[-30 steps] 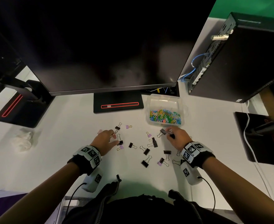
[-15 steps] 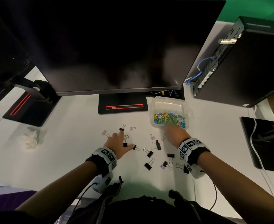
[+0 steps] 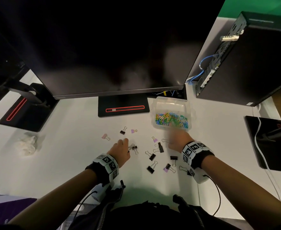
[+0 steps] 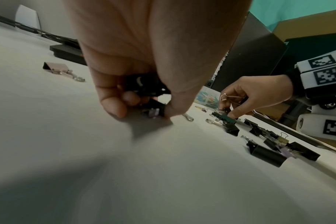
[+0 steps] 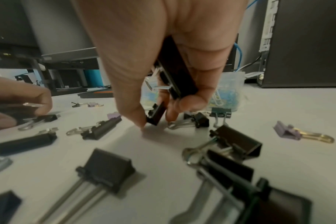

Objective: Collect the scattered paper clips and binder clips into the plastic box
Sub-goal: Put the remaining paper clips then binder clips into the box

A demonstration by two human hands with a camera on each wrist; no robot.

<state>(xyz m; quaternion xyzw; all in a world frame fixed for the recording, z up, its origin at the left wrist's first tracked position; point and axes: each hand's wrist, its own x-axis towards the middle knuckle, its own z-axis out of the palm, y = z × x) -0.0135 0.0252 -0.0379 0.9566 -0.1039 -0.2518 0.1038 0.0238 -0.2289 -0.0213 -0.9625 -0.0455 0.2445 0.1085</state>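
Observation:
The clear plastic box [image 3: 171, 103] holds coloured paper clips [image 3: 172, 120] and stands in front of the monitor, right of centre. Black and lilac binder clips [image 3: 150, 169] lie scattered on the white desk [image 3: 70, 163]. My left hand [image 3: 127, 145] keeps a black binder clip [image 4: 142, 84] in its palm while its fingertips pinch another clip [image 4: 152, 112] on the desk. Just in front of the box, my right hand [image 3: 174, 138] appears blurred. It holds a black binder clip [image 5: 175, 72] in its curled fingers and pinches a second one [image 5: 156, 115] with thumb and finger.
A large dark monitor [image 3: 111, 47] on a black base [image 3: 123, 108] overhangs the back of the desk. A computer tower [image 3: 246, 63] stands at the right, a second stand base [image 3: 25, 110] at the left. A crumpled tissue [image 3: 27, 144] lies far left, a black pad with a white cable [image 3: 259, 141] far right.
My left hand's fingers, spread half a second ago, have curled down onto clips on the desk. My right hand has stayed near the front of the box and dropped onto another clip.

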